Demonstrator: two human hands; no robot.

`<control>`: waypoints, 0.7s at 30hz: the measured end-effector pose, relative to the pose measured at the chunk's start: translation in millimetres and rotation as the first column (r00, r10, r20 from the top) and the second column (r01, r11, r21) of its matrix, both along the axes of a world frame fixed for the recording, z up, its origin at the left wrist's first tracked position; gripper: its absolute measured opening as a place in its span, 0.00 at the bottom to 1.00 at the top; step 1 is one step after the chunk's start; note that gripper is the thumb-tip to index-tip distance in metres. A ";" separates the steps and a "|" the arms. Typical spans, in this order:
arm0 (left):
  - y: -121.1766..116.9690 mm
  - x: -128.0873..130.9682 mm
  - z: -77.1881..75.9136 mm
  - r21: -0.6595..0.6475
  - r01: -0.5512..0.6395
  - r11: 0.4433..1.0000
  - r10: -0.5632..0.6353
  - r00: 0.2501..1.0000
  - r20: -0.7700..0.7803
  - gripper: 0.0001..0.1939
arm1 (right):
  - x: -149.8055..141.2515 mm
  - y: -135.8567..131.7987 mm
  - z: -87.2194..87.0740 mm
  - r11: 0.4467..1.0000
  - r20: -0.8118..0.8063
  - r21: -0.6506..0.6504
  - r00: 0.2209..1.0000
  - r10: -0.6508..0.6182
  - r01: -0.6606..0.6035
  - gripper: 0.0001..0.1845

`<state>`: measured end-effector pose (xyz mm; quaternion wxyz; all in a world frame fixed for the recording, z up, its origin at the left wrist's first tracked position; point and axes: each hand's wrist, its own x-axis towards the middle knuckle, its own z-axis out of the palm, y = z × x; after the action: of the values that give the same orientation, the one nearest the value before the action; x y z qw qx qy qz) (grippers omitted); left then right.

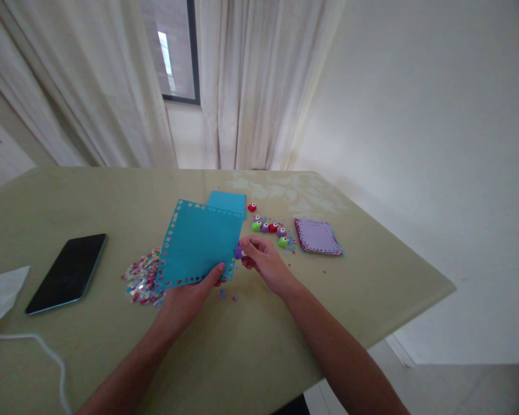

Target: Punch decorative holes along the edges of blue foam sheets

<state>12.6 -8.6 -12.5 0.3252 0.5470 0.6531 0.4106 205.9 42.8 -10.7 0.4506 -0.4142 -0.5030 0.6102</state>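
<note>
My left hand [194,288] grips a blue sheet of paper [201,239] by its lower edge, thumb on top. Small punched shapes line the left, top, bottom and part of the right edge of that sheet. My right hand [262,256] is closed around a small purple craft punch [239,252], which sits at the sheet's right edge. Whether the paper is inside the punch's slot, I cannot tell. Several more punches in green, purple and red [273,227] lie just beyond my right hand. Behind the held sheet rests a stack of blue paper [227,200].
A pile of colourful punched bits [142,279] lies left of the sheet. Purple punched sheets [319,237] are stacked at right. A dark tablet [67,274], white paper [2,294] and a white cable [54,354] occupy the left side. The table [225,369] ends near a wall.
</note>
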 end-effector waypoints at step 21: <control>1.9 2.0 -7.9 -0.011 0.034 0.999 -0.034 0.998 0.043 0.18 | -6.3 -6.1 2.4 0.982 -0.113 -0.182 0.993 0.038 -0.058 0.25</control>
<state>14.6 -6.7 -20.4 0.3494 0.5471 0.6389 0.4128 199.7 36.7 -8.3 0.4221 -0.4081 -0.4286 0.6868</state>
